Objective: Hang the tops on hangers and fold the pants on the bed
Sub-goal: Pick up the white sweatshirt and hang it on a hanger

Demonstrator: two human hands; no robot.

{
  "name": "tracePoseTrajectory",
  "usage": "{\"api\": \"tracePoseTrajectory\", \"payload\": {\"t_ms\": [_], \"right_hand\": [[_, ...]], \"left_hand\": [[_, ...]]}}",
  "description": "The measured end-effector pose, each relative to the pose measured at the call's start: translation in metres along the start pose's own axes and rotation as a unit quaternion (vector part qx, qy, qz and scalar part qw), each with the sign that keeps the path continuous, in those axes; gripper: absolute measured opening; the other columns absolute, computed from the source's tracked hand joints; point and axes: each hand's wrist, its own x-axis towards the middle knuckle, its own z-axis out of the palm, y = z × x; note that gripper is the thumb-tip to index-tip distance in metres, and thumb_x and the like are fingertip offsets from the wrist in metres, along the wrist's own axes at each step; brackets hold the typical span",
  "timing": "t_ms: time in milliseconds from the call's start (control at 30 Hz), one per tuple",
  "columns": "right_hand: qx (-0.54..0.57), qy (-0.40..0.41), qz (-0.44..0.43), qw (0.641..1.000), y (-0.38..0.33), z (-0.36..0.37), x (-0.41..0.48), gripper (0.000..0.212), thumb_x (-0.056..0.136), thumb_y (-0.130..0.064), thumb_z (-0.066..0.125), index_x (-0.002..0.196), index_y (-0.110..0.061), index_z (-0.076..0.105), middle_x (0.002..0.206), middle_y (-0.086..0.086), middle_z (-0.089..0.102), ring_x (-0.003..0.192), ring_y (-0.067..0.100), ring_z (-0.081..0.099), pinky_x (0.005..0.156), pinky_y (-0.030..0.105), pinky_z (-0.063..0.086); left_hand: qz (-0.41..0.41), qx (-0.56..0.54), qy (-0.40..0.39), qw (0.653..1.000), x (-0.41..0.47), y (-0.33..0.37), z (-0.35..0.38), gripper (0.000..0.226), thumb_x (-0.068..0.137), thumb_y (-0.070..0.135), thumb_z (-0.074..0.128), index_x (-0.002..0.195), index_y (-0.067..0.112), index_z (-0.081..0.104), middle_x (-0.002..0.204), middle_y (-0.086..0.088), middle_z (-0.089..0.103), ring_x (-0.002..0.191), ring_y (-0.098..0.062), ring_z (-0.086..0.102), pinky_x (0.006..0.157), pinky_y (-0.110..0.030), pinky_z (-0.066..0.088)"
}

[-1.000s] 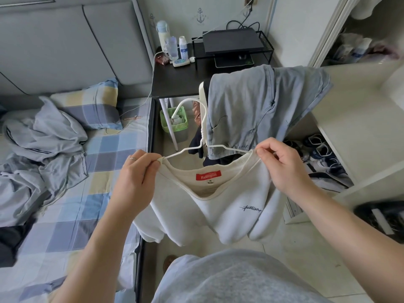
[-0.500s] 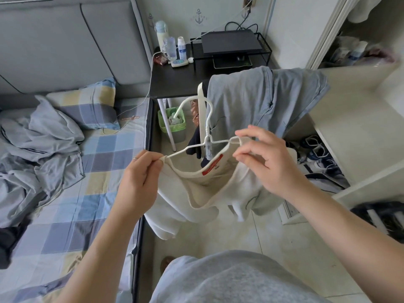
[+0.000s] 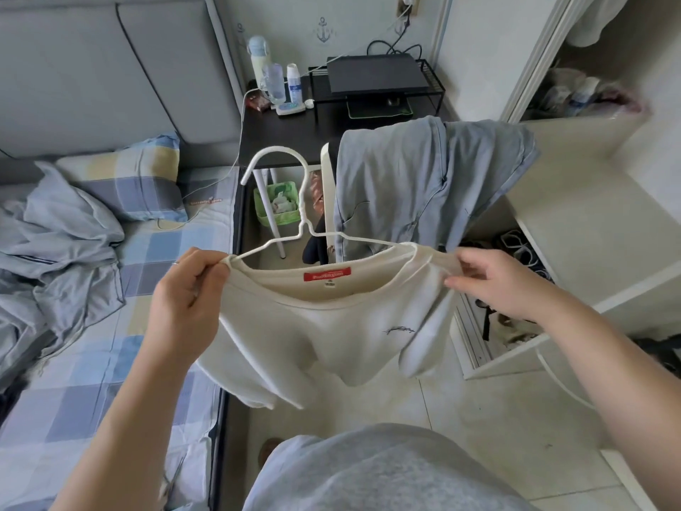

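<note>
- At 12 o'clock, the way is blocked by a draped chair (image 3: 327,186) and black desk (image 3: 287,142).
- At 5 o'clock, open floor (image 3: 479,418) is left.

the cream top (image 3: 331,326) is soft matt knit cloth on a smooth white coated-wire hanger (image 3: 302,215). far right, bluish pants (image 3: 423,186) look like matt woven cloth; the black bench (image 3: 287,138) is smooth.

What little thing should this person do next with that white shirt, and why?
Probably the right hand should tug the bunched shoulder of the white shirt smooth over the hanger: both wire arms already sit inside the neck, and the left hand pinches the other shoulder.
</note>
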Motion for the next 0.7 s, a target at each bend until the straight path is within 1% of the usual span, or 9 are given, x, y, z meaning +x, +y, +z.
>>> {"api": "tracePoseTrajectory", "payload": {"t_ms": [67, 133, 200, 267, 367, 467, 533, 633, 700], "right_hand": [[-0.026, 0.017, 0.023, 0.999, 0.010, -0.001, 0.003, 0.014, 0.092, -0.017, 0.071, 0.102, -0.025, 0.075, 0.095, -0.009, 0.077, 0.094, 0.009, 0.071, 0.098, 0.042, 0.052], [-0.047, 0.059, 0.024, 0.997, 0.014, 0.003, 0.006, 0.008, 0.090, -0.019, 0.073, 0.094, -0.024, 0.077, 0.083, -0.007, 0.075, 0.081, 0.012, 0.069, 0.082, 0.036, 0.051], [-0.053, 0.115, 0.009, 0.992, 0.014, 0.008, 0.008, 0.004, 0.089, -0.017, 0.072, 0.089, -0.019, 0.075, 0.075, -0.001, 0.072, 0.073, 0.021, 0.066, 0.071, 0.032, 0.048], [-0.047, 0.177, -0.015, 0.983, 0.011, 0.015, 0.008, 0.005, 0.089, -0.014, 0.070, 0.091, -0.018, 0.072, 0.073, -0.004, 0.070, 0.070, 0.015, 0.064, 0.069, 0.030, 0.048], [-0.013, 0.232, -0.036, 0.972, 0.006, 0.018, 0.007, 0.015, 0.087, -0.011, 0.069, 0.090, -0.025, 0.064, 0.076, -0.012, 0.068, 0.067, 0.006, 0.061, 0.068, 0.026, 0.049], [-0.026, 0.249, -0.067, 0.966, 0.002, 0.017, 0.005, 0.017, 0.086, -0.007, 0.070, 0.083, -0.022, 0.063, 0.073, -0.010, 0.065, 0.067, 0.010, 0.060, 0.065, 0.018, 0.046], [-0.022, 0.239, -0.086, 0.967, -0.001, 0.014, 0.005, 0.021, 0.086, -0.001, 0.068, 0.084, -0.022, 0.066, 0.078, -0.009, 0.064, 0.070, 0.011, 0.061, 0.067, 0.015, 0.045], [0.049, 0.208, -0.103, 0.971, -0.007, 0.011, -0.001, 0.030, 0.091, 0.001, 0.065, 0.088, -0.028, 0.068, 0.081, -0.002, 0.068, 0.070, 0.003, 0.059, 0.068, 0.011, 0.046], [0.082, 0.190, -0.121, 0.971, -0.010, 0.009, -0.003, 0.026, 0.094, -0.002, 0.063, 0.094, -0.027, 0.068, 0.082, 0.002, 0.068, 0.073, 0.003, 0.059, 0.069, 0.013, 0.046]], "left_hand": [[0.002, 0.003, -0.004, 1.000, 0.001, 0.000, -0.002, 0.021, 0.096, 0.021, 0.050, 0.089, 0.035, 0.063, 0.085, 0.007, 0.061, 0.085, -0.010, 0.056, 0.075, -0.011, 0.039], [0.019, 0.025, -0.015, 0.999, 0.003, 0.001, -0.003, 0.023, 0.097, 0.016, 0.051, 0.090, 0.035, 0.063, 0.086, 0.007, 0.060, 0.087, -0.005, 0.055, 0.077, -0.008, 0.038], [0.032, 0.050, -0.026, 0.998, 0.004, 0.001, -0.002, 0.025, 0.099, 0.005, 0.054, 0.093, 0.028, 0.064, 0.087, 0.007, 0.059, 0.090, -0.004, 0.054, 0.080, -0.006, 0.036], [0.031, 0.066, -0.033, 0.997, 0.004, 0.000, -0.002, 0.026, 0.099, -0.001, 0.054, 0.096, 0.023, 0.065, 0.085, 0.006, 0.056, 0.089, -0.004, 0.053, 0.080, -0.006, 0.035], [0.028, 0.073, -0.035, 0.996, 0.002, -0.003, -0.004, 0.026, 0.099, -0.002, 0.053, 0.096, 0.021, 0.065, 0.084, 0.006, 0.057, 0.087, -0.004, 0.053, 0.078, -0.005, 0.035], [0.016, 0.056, -0.031, 0.998, -0.001, -0.007, -0.008, 0.022, 0.099, 0.003, 0.053, 0.095, 0.020, 0.066, 0.087, 0.012, 0.059, 0.086, -0.003, 0.053, 0.077, -0.006, 0.035], [-0.001, 0.040, -0.020, 0.999, -0.002, -0.009, -0.010, 0.019, 0.096, 0.014, 0.050, 0.093, 0.027, 0.064, 0.087, 0.015, 0.059, 0.087, -0.001, 0.052, 0.078, -0.007, 0.036], [-0.007, 0.036, -0.008, 0.999, -0.002, -0.008, -0.014, 0.021, 0.094, 0.018, 0.048, 0.092, 0.033, 0.063, 0.088, 0.017, 0.060, 0.089, 0.004, 0.052, 0.079, -0.005, 0.035], [-0.001, 0.047, -0.012, 0.999, -0.001, -0.007, -0.014, 0.019, 0.095, 0.016, 0.048, 0.093, 0.026, 0.065, 0.088, 0.015, 0.060, 0.088, 0.004, 0.053, 0.078, -0.004, 0.035]]}}
